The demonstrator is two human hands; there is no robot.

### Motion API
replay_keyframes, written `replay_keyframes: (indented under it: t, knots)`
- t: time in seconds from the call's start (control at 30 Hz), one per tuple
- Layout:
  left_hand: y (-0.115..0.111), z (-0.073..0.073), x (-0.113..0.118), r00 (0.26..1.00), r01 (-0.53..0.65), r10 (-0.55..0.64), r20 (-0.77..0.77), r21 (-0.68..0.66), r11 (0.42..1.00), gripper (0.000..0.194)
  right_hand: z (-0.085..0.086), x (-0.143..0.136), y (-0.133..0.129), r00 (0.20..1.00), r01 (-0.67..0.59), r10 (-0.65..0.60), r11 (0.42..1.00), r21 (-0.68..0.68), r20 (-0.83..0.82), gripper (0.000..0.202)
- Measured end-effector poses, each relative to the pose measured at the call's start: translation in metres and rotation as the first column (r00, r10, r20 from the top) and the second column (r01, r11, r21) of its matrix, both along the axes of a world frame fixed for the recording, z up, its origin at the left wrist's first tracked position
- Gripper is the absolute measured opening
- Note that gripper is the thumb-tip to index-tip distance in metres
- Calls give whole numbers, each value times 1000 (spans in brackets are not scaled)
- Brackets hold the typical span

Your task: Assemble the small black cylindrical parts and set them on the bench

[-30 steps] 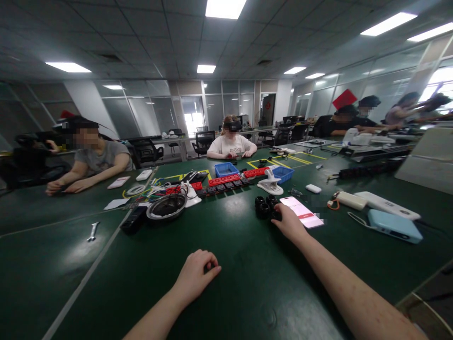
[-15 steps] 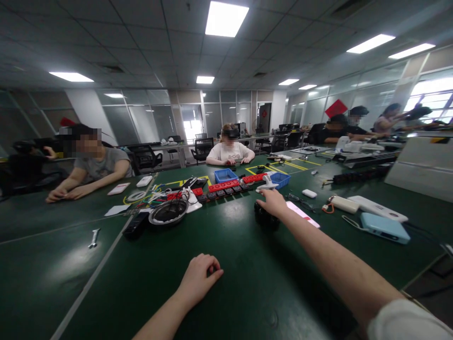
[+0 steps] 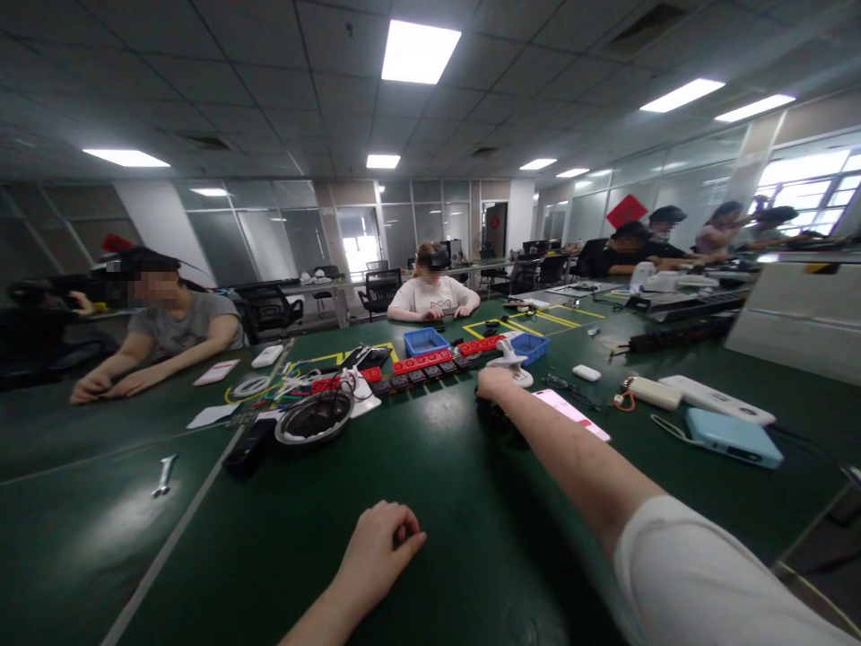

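Note:
My right hand [image 3: 495,383] reaches out over the table, curled down on a dark black object [image 3: 490,408]. Most of that object is hidden under the hand and forearm, so its kind cannot be made out. Just behind the hand stands a white stand [image 3: 512,362] with a round base. A pink-screened phone [image 3: 571,414] lies flat to the right of my forearm. Close to me, my left hand [image 3: 383,544] rests on the green tabletop, fingers loosely curled and nothing visible in them.
Left of centre sit a round metal-rimmed dish [image 3: 314,420] with black cable, red and black socket strips [image 3: 421,361] and blue trays [image 3: 425,342]. At right lie a light-blue box [image 3: 734,437] and power banks. A wrench [image 3: 164,475] is at left. Co-workers sit around the table.
My right hand has shifted slightly left, its fingers curling down onto the black object. More of the white stand shows behind it. My left hand stays curled on the table; the view has shifted slightly.

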State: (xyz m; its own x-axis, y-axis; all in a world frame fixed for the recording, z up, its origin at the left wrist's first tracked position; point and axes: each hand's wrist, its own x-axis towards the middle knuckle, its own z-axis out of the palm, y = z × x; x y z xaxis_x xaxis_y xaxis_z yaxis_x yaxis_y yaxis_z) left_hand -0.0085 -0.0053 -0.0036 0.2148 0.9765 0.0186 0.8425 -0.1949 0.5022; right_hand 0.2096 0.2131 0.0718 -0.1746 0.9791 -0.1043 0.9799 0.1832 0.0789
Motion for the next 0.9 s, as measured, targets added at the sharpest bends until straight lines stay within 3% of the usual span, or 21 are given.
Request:
replay_keyframes:
  t: [0.1,0.17,0.2,0.27,0.33,0.37,0.4,0.43,0.5,0.6,0.67,0.73,0.9]
  knots:
    - [-1,0,-2,996,-16,15,83,8,1000,18,3,-39,-15,994,-100,100,995,12,-42,30]
    - [0,-1,-7,982,-106,80,173,146,984,21,2,-68,-37,967,-241,242,970,18,-85,29]
    - [1,-2,-10,967,-182,125,223,259,949,23,0,-80,-51,937,-330,331,944,23,-110,27]
    - [3,-6,-17,930,-330,192,313,480,813,30,-4,-93,-87,845,-513,510,858,24,-162,33]
    - [4,-10,-23,910,-392,203,362,588,707,36,-6,-89,-123,735,-658,646,753,13,-204,35]
    - [4,-12,-24,911,-387,188,366,606,695,37,-7,-82,-140,664,-730,713,683,10,-224,36]
    - [4,-14,-24,919,-364,165,359,610,704,39,-7,-73,-153,548,-822,802,569,26,-238,37]
    - [4,-15,-24,928,-331,135,346,604,725,40,-7,-63,-164,467,-869,846,493,40,-258,36]
    - [2,-15,-20,947,-245,63,315,579,778,43,-8,-46,-176,453,-868,826,495,48,-336,37]
    - [-2,-11,-13,959,-121,-40,279,538,834,47,-13,-34,-177,531,-802,717,597,5,-453,48]
    - [-5,-6,-9,962,-45,-101,255,509,860,47,-20,-36,-174,550,-781,674,624,-17,-494,55]
    - [-7,-1,-7,961,21,-150,234,475,880,45,-28,-41,-169,537,-784,649,620,-36,-539,59]
    - [-8,4,-5,959,102,-191,207,377,920,31,-44,-47,-153,465,-833,607,546,-86,-644,62]
